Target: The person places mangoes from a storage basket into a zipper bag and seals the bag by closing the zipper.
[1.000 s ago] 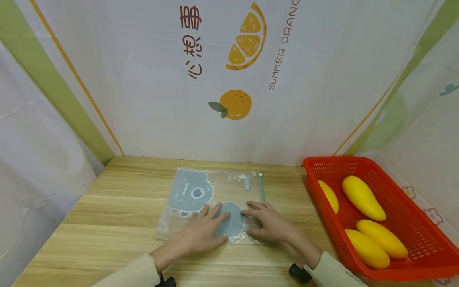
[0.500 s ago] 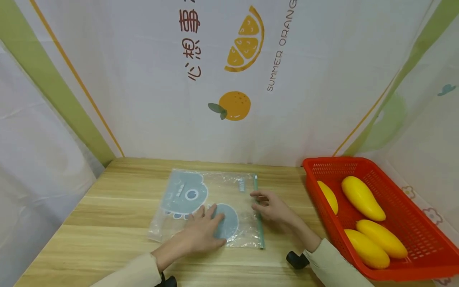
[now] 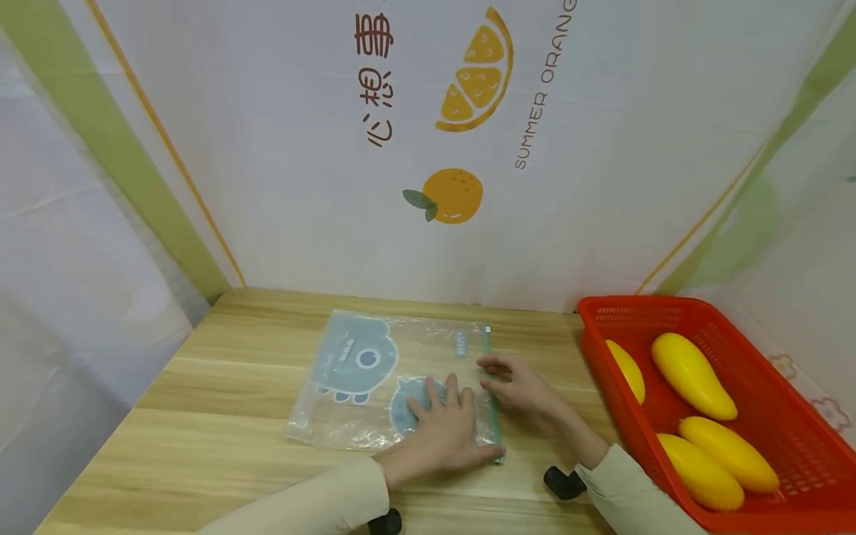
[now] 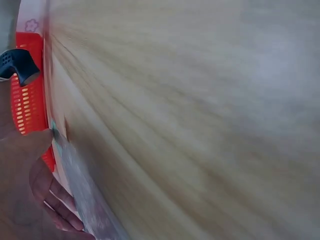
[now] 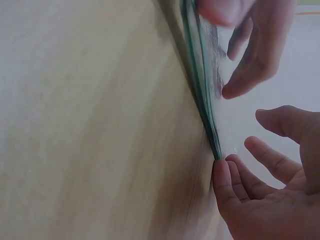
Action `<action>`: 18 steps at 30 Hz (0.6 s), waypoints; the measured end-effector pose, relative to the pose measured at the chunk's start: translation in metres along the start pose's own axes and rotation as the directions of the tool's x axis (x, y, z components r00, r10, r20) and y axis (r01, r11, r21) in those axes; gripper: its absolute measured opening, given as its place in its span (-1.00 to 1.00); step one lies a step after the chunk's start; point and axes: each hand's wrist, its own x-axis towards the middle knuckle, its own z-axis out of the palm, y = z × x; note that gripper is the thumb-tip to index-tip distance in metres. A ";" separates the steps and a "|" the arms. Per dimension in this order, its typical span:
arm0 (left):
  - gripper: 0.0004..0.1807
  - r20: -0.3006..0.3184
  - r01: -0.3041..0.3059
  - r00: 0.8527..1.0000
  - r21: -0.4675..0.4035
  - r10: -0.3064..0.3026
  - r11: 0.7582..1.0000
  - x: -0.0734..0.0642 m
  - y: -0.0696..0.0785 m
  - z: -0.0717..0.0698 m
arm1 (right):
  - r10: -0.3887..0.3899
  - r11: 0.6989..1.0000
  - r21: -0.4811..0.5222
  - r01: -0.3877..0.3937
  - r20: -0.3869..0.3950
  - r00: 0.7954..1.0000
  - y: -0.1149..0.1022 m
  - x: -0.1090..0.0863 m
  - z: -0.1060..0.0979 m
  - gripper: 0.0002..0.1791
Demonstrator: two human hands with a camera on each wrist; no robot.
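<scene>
A clear plastic zip bag (image 3: 334, 420) with light blue cartoon prints lies flat on the wooden table. A green zip strip (image 3: 487, 342) runs along its right edge. My left hand (image 3: 444, 431) rests palm down on the bag, fingers spread and thumb at the strip's near end. In the left wrist view that thumb (image 4: 42, 140) reaches the green edge. My right hand (image 3: 521, 390) stands on its side by the strip, thumb and index apart. The right wrist view has its lower fingertips (image 5: 221, 172) right at the green edge, the others spread above.
A red plastic basket (image 3: 595, 371) stands at the right of the table. Several yellow mangoes lie in it, among them a large mango (image 3: 692, 375) at the back. A printed white curtain (image 3: 301, 223) hangs behind the table.
My left hand has moved right across the bag to the zip edge. My right hand has drawn back from the bag's surface to the strip. The bag shifted left, then right in view.
</scene>
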 end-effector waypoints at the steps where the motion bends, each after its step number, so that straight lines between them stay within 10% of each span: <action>1: 0.14 -0.002 0.012 1.000 0.004 -0.012 1.000 0.002 0.003 0.001 | 0.005 1.000 0.000 -0.005 0.001 1.000 0.000 -0.001 -0.001 -0.56; 18: 0.05 0.051 0.141 0.989 -0.047 -0.138 0.989 0.017 0.017 0.001 | 0.007 1.000 -0.002 -0.007 -0.031 1.000 -0.002 -0.002 -0.003 -0.61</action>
